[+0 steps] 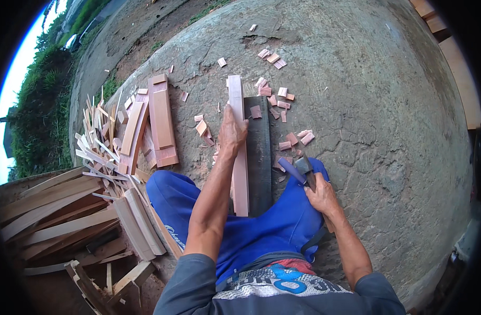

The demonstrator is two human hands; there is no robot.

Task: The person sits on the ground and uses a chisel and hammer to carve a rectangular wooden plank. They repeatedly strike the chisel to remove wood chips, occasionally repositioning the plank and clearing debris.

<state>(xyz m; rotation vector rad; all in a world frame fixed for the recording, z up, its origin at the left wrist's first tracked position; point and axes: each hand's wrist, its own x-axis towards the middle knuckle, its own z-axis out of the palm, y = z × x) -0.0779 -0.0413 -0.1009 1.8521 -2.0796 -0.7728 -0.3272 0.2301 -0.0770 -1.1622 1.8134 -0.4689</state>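
Observation:
My left hand (232,132) is closed around a long pale pink wooden bar (240,173). The bar points away from me between my legs, along the left side of a dark flat board (259,152) on the ground. By my right knee, my right hand (323,197) grips a hammer with a dark metal head (303,165). A tool with a purple handle (291,171) sticks out of the same hand; its other end is hidden, and it looks like a chisel. One small wood chip (255,112) lies on the dark board.
Small cut wood blocks (292,138) lie scattered on the cracked concrete (377,105) around the board. To the left are stacked notched wooden pieces (163,121) and a heap of thin offcuts (101,142). Longer planks (57,210) are piled at the lower left.

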